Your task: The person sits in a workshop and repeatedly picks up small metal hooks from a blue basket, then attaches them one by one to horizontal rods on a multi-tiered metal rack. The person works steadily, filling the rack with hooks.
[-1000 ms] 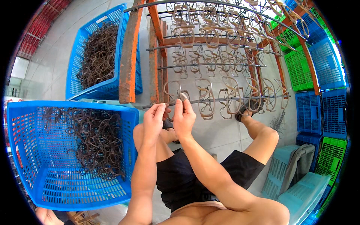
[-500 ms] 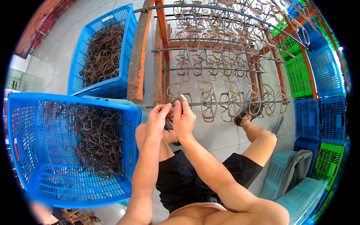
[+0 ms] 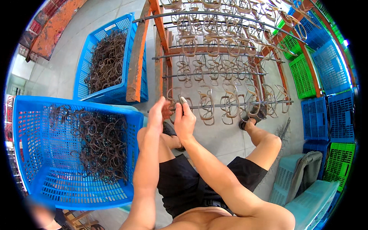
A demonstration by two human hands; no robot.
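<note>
A dark rod [image 3: 226, 105] runs across in front of me, with several brownish looped frames [image 3: 207, 105] hanging from it. Close to the rod's left end, my right hand [image 3: 184, 122] is pinched, with a pale cover on one fingertip. What it pinches is too small to make out. Just left of it is my left hand [image 3: 156, 117], its thumb side toward me and its fingers smeared by motion. Behind both hands, a looped frame [image 3: 171, 93] partly shows at the rod's end.
An orange metal rack [image 3: 137, 73] bears more rods of hanging frames. Left of me, a blue basket [image 3: 76, 200] holds dark tangled loops; another blue basket [image 3: 85, 61] stands beyond, filled with similar pieces. Blue and green crates [image 3: 303, 78] line the right side. A blurred person [image 3: 42, 214] is at lower left.
My left hand has come slightly up and away from the right hand's fingertips, its fingers now blurred. My right hand stays pinched by the rod. The whole view has shifted a little.
</note>
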